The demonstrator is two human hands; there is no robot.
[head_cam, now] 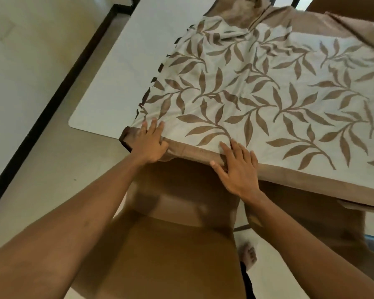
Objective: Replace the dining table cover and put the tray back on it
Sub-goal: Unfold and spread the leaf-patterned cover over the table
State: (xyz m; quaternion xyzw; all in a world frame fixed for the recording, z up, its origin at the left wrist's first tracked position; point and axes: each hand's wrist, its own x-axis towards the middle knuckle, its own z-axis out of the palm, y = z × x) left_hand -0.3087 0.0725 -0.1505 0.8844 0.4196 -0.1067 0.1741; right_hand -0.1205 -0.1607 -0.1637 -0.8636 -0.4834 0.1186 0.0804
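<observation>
**Cover half laid, tray yet to come**

Head view: the leaf-patterned cover [268, 93] is on the dining table [121, 67] but not yet squared up. Its plain brown border runs along the table's near edge in front of you and hangs a little over it. From the look of it, the cloth's long axis follows that edge, from the near-left corner out to the right of the frame. The short left end does not sit true. It slants away from your left hand toward the far side, leaving a broad strip of white tabletop bare on the left. At the far side the fabric is bunched in folds rather than lying flat.

Your left hand [149, 143] lies on the cloth's near-left corner, fingers straight and close together on the pattern, thumb along the brown border. Whether the thumb tucks under the hem, I cannot tell. Your right hand [239, 169] is spread flat, palm down, on the border just to the right, fingers fanned and pressing the edge.

A brown chair [171, 244] stands below your arms, close against the table.

My reading — the spreading is under way. You still have to draw the cloth left over the bare strip, smooth the far folds and even the overhang. The tray is not in view, so putting it back is still to do.
</observation>
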